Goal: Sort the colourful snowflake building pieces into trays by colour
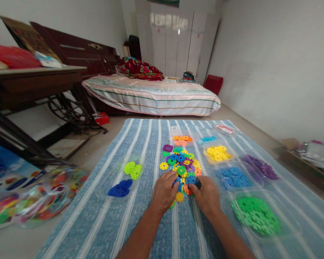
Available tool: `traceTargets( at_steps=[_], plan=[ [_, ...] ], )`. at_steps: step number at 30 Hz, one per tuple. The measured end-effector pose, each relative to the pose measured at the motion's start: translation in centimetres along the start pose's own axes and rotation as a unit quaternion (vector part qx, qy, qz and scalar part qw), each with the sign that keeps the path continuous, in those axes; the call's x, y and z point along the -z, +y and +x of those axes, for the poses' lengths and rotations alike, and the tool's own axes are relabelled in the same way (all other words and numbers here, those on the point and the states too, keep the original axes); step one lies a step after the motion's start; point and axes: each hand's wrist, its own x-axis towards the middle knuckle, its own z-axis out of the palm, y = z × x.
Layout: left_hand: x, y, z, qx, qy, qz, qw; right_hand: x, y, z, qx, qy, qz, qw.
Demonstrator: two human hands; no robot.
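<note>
Head view: from my remote seat I see the mixed pile of flower-shaped pieces (181,170) directly ahead of the two hands and partly between them, on the striped cloth (140,230). Its longer direction runs away from the person, and its near end is at the fingertips.

The left hand (166,190) is half curled against the near left edge; I cannot tell whether its fingers have hold of a piece. The right hand (207,194) is bent loosely at the near right edge, with its fingertips at a dark blue piece (191,179); whether it grips this piece, I cannot tell. This piece lies between the hands, but closer to the right one, so I judge the right hand has the shorter reach. The yellow-orange piece (179,196) is just beside the left hand.
</note>
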Motion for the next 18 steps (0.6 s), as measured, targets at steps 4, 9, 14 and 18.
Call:
traceTargets(
  at_steps=[4, 9, 14, 18],
  plan=[
    [0.0, 0.0, 0.0, 0.004, -0.005, 0.004, 1.0, 0.9, -0.3, -0.1, -0.041, 0.001, 0.071, 0.997],
    [-0.1, -0.1, -0.1, 0.01, -0.009, -0.003, 1.0, 5.4, 1.0, 1.6, 0.013, 0.094, 0.081, 0.992],
    [-0.2, -0.2, -0.1, 0.01, -0.007, -0.01, 1.0, 8.8, 3.8, 2.8, 0.037, 0.211, -0.081, 0.973],
    [-0.2, -0.2, -0.1, 0.008, -0.011, 0.0, 1.0, 6.5, 2.7, 1.0, 0.077, 0.098, -0.036, 0.992]
  ],
)
